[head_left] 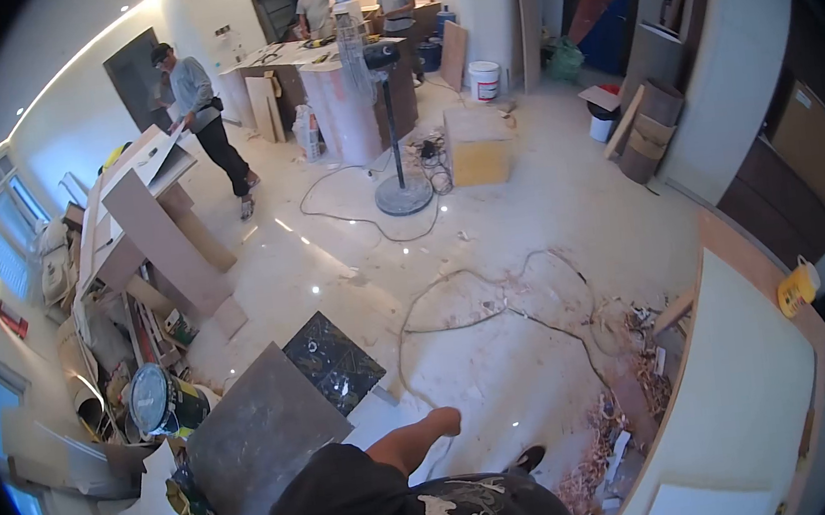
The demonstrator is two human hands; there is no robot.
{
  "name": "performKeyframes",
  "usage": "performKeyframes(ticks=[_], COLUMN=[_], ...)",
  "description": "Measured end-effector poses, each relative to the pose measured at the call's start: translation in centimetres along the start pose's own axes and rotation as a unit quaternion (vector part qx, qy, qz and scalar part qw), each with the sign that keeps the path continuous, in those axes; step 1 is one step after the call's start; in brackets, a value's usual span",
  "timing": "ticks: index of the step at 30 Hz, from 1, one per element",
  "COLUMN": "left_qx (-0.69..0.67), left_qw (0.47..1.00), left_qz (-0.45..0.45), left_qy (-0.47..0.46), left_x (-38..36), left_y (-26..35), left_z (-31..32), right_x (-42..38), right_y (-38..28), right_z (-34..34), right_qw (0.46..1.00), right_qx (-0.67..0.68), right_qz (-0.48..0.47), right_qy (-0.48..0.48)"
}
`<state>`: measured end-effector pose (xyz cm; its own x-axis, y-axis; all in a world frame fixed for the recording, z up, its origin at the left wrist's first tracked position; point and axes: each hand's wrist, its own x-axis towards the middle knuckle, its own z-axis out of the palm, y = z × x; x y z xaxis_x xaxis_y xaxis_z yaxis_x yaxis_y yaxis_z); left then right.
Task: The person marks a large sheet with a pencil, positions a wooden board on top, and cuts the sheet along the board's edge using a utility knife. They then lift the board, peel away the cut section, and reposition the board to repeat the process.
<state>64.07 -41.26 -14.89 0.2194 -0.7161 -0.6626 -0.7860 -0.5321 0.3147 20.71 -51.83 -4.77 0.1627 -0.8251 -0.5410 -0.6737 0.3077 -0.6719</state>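
My left arm comes out of a dark short sleeve at the bottom and reaches to the right. At its end, my left hand (pixel 445 421) shows only as a small rounded shape over the pale floor, its fingers hidden; I cannot tell whether it holds anything. A dark cable (pixel 406 359) runs over the floor just beyond it. To the left of the arm lie a large grey panel (pixel 266 439) and a black patterned tile-like board (pixel 335 361). My right hand is out of view.
Wood shavings (pixel 600 459) lie beside a long pale board (pixel 745 363) bearing a yellow tub (pixel 798 287). A stand fan (pixel 402 195) stands ahead. One person (pixel 195 99) stands at a workbench (pixel 112 224); two others are behind the counter (pixel 342 109). Paint buckets (pixel 161 400) crowd the left.
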Motion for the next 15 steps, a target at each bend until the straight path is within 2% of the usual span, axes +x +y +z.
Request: performKeyframes(ticks=[4, 8, 11, 15], left_qx=[0.015, -0.065, -0.139, -0.149], left_qw=[0.998, 0.985, 0.963, 0.951], left_qz=[-0.046, -0.161, -0.232, -0.263], left_qy=[-0.048, -0.002, -0.025, 0.07], left_x=[1.7, 0.4, 0.5, 2.5], left_y=[-4.2, -6.1, -5.5, -3.2], left_z=[1.9, 3.1, 1.6, 0.8], right_x=[8.8, 17.3, 23.6, 30.8], right_y=[-3.4, -10.0, -15.6, -21.8], right_z=[-1.3, -4.2, -5.8, -6.2], right_qw=[0.998, 0.991, 0.978, 0.961], right_qx=[-0.021, -0.046, -0.072, -0.103], right_qz=[-0.036, -0.081, -0.125, -0.161], right_qy=[-0.052, -0.1, -0.149, -0.199])
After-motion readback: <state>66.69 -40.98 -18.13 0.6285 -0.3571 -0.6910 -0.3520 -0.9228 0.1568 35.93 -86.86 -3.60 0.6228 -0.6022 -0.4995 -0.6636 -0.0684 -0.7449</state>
